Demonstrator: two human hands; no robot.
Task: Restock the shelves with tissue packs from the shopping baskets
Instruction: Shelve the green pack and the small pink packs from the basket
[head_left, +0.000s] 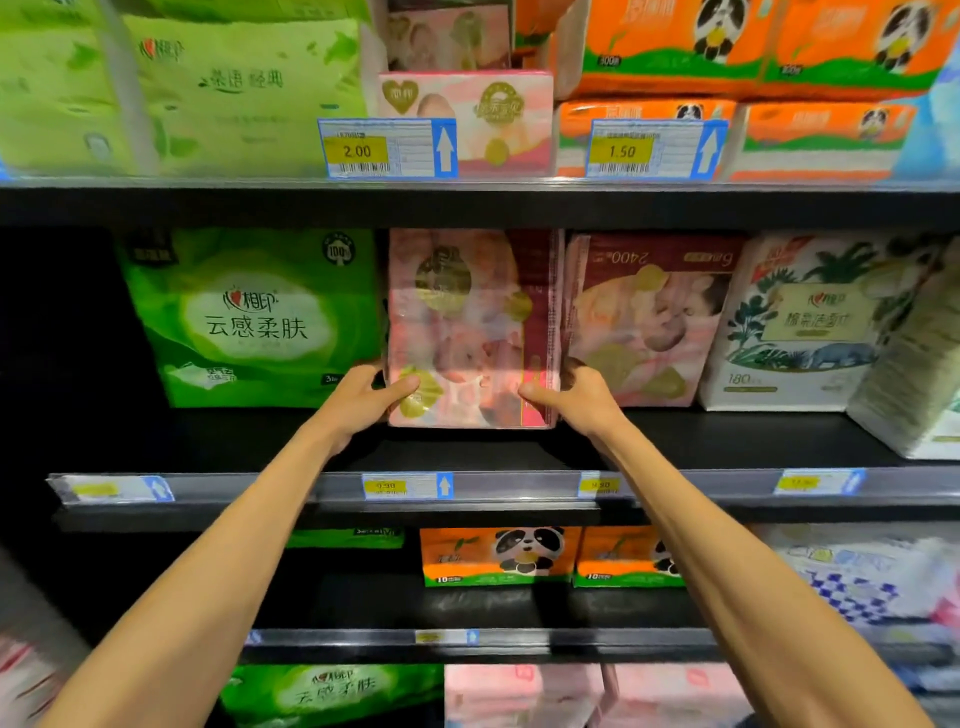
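Head view: upright pink tissue pack (467, 327)

Two hands are showing, the left hand (363, 400) and the right hand (576, 397), gripping one pink tissue pack (467, 327). Five packs are standing on the middle shelf (208, 447): one green pack (249, 317), two pink (the gripped one and a second pink pack (649, 317)), one white leaf-printed pack (795, 322), one edge-cropped pack (914, 374). Four middle-rail price tags (405, 486) and two upper-rail price tags (387, 148) are facing out; two orange panda packs (498, 556) are sitting below.
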